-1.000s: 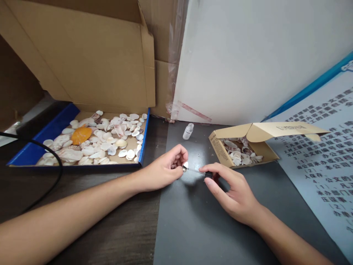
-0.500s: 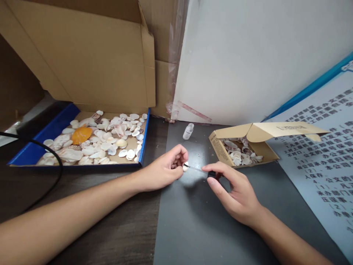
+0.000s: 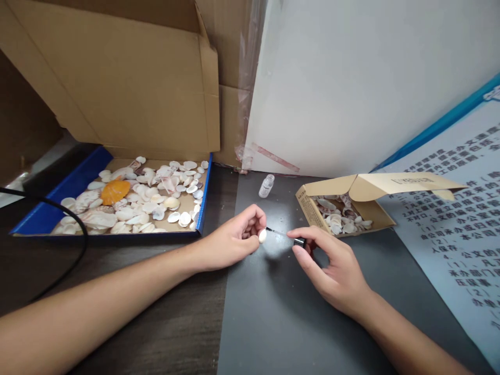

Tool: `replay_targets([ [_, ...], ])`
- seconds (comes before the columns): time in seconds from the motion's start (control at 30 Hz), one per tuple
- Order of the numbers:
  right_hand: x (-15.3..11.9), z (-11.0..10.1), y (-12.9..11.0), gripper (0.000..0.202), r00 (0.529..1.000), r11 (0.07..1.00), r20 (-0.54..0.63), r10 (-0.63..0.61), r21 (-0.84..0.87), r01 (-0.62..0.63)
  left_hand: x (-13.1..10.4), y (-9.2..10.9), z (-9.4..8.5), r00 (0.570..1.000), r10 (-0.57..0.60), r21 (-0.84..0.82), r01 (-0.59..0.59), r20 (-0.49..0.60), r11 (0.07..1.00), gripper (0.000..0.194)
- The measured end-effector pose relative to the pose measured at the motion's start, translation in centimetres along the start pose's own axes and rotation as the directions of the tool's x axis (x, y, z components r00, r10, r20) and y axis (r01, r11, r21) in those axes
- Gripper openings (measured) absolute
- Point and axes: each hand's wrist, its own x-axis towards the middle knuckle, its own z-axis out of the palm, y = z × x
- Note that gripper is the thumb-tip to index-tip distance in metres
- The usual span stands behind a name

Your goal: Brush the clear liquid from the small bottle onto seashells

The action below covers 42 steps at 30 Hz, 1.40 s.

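Observation:
My left hand (image 3: pixel 244 234) pinches a small white seashell (image 3: pixel 263 236) between thumb and fingers, just above the grey mat. In my right hand (image 3: pixel 332 265) is the black cap of a thin brush applicator (image 3: pixel 300 242), gripped between thumb and fingers. Its stem points left, and the dark brush tip is at the upper edge of the shell; whether it touches is too small to tell. Behind the hands an uncapped small clear bottle (image 3: pixel 266 186) with a white label stands upright on the mat.
A blue-edged cardboard box (image 3: pixel 206 200) full of shells, lid raised, lies at left. On the right sits a smaller tan box (image 3: pixel 312 213) with shells, beside a printed sheet (image 3: pixel 461 219). A black cable (image 3: pixel 84 245) curves across the left side. A white panel (image 3: pixel 351 78) rises behind.
The brush tip has moved from across the shell's face to its upper edge, and the cap has tilted slightly in my right hand. More of the shell now shows. My left hand barely moved.

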Motion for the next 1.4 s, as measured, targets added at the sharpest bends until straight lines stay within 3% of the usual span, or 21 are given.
replay_targets([
  [0.53, -0.18, -0.05, 0.04, 0.018, 0.997, 0.998, 0.071, -0.038, 0.059, 0.034, 0.00, 0.03, -0.04, 1.000, 0.002, 0.021, -0.001, -0.012, 1.000, 0.016],
  [0.8, 0.07, -0.02, -0.08, 0.014, 1.000, 1.000, -0.009, -0.010, -0.016, 0.010, -0.01, 0.06, -0.02, 1.000, -0.003, 0.010, 0.003, -0.007, 1.000, 0.014],
  [1.0, -0.04, -0.13, -0.07, 0.018, 0.997, 0.997, 0.068, -0.040, 0.065, 0.036, -0.05, 0.01, -0.04, 1.000, -0.005, 0.012, 0.005, -0.009, 1.000, 0.017],
  [1.4, -0.18, -0.15, 0.01, 0.018, 0.996, 0.998, 0.080, -0.028, 0.065, 0.023, -0.04, -0.10, 0.01, 1.000, 0.001, 0.007, -0.001, -0.008, 1.000, 0.017],
])
